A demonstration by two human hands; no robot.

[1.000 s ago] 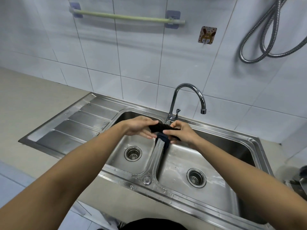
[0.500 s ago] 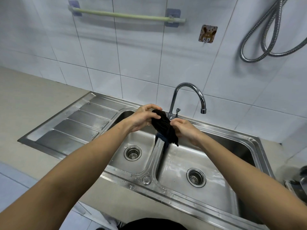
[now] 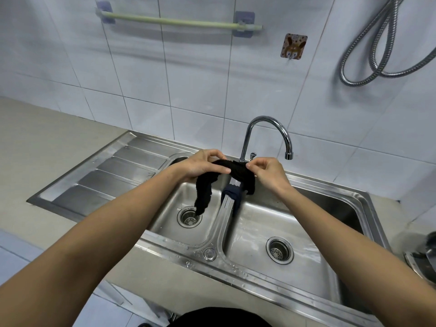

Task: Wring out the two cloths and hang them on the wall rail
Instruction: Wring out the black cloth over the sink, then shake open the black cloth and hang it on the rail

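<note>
I see both hands above the double sink (image 3: 354,199), just in front of the faucet (image 3: 266,135). The left hand (image 3: 203,165) grasps one end of the black cloth (image 3: 236,172) and the right hand (image 3: 270,172) pinches the other end, so the cloth spans between them; a loose tail hangs from the left hand over the left basin's drain (image 3: 189,217). The second cloth, dark blue (image 3: 232,194), lies draped over the divider between the basins. The wall rail (image 3: 174,21) is bare, far up on the tiles
</note>
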